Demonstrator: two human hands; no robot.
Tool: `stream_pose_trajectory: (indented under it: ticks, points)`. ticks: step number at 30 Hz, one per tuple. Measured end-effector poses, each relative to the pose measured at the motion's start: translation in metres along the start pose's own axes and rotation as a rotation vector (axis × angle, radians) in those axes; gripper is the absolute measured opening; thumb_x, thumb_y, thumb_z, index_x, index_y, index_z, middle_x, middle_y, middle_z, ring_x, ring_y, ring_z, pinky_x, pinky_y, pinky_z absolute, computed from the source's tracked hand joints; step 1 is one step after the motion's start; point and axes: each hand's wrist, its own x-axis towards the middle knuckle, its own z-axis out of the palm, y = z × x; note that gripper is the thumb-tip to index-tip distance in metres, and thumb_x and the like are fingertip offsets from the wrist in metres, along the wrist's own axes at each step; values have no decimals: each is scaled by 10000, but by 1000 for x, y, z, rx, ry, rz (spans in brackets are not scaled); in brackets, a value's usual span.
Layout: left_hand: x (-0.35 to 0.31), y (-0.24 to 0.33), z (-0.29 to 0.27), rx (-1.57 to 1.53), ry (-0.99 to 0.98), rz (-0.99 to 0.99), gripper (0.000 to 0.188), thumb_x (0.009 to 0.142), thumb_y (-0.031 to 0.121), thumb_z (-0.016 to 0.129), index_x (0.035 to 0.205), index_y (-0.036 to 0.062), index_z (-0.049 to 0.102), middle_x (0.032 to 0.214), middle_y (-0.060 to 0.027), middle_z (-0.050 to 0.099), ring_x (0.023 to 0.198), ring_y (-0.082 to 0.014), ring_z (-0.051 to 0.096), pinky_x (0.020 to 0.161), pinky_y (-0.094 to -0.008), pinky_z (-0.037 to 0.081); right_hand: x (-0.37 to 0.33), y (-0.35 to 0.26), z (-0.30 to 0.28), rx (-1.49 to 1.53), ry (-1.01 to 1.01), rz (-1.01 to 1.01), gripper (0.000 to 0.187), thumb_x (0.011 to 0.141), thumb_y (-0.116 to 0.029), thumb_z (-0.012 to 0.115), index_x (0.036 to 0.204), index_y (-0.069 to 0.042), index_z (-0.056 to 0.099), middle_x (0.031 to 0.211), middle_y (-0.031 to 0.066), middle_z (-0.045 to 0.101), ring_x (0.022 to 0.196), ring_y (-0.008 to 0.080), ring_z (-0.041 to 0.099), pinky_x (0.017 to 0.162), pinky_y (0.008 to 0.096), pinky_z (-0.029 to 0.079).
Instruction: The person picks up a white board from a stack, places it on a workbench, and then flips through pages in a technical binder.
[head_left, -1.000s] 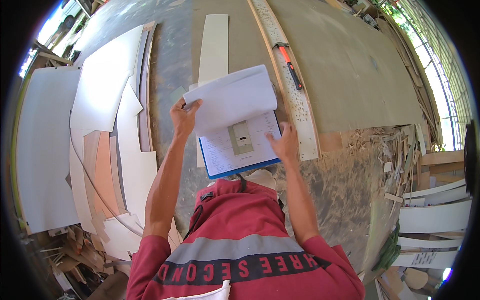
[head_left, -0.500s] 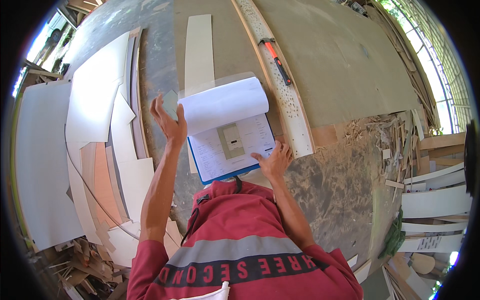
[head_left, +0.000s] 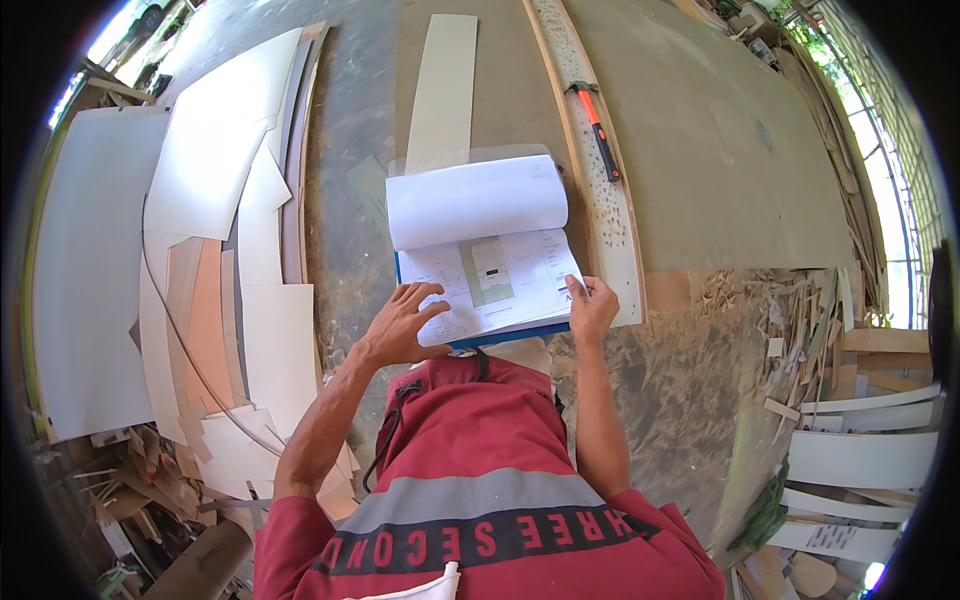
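Observation:
In front of my waist lies a blue clipboard (head_left: 520, 334) bearing a stack of papers. Several white sheets (head_left: 476, 200) are turned back and curl over its far end. On the exposed sheet (head_left: 535, 270) is a printed drawing with a grey-green panel shape and small notes. My right hand (head_left: 595, 308) pinches that sheet's right edge near the near corner, thumb on top. My left hand (head_left: 400, 328) is at the near left corner, fingers apart and spread over the paper; whether its fingertips touch the sheet is unclear.
A hammer (head_left: 598, 135) with an orange and black handle lies on a long wood-edged, speckled strip (head_left: 608, 220). Beyond the clipboard is a pale narrow board (head_left: 443, 90). White panels (head_left: 210, 140) are stacked at left; wood scraps (head_left: 800, 330) pile up at right.
My left hand has come down from the papers' upper left side to the near left corner. My right hand has closed on the sheet's edge. The whole view has shifted slightly.

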Motion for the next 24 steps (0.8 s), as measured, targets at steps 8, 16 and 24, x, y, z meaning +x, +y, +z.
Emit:
stream_pose_trajectory:
  ticks: [8,16,24]
  points:
    - [-5,2,-13,13,60,-58,533,616,302,851,1060,93,644,1134,-84,577,1105,-275,526,991,-430,371,23,-44,0,29,65,37,395,872,-290,682,864,102,638,750,167,644,700,200,586,652,355,461]
    - [6,-9,-18,37,263,-6,241,685,83,793,897,69,678,926,-65,634,908,-245,580,832,-377,445,38,-55,12,511,-57,239,445,898,-377,651,743,39,618,618,54,547,595,121,507,539,296,417]
    - [34,-17,-47,-271,439,-257,136,694,43,790,750,22,667,747,-62,642,735,-192,591,650,-333,462,31,-74,0,669,-179,314,332,867,-320,684,794,0,639,630,12,557,589,72,514,519,213,449]
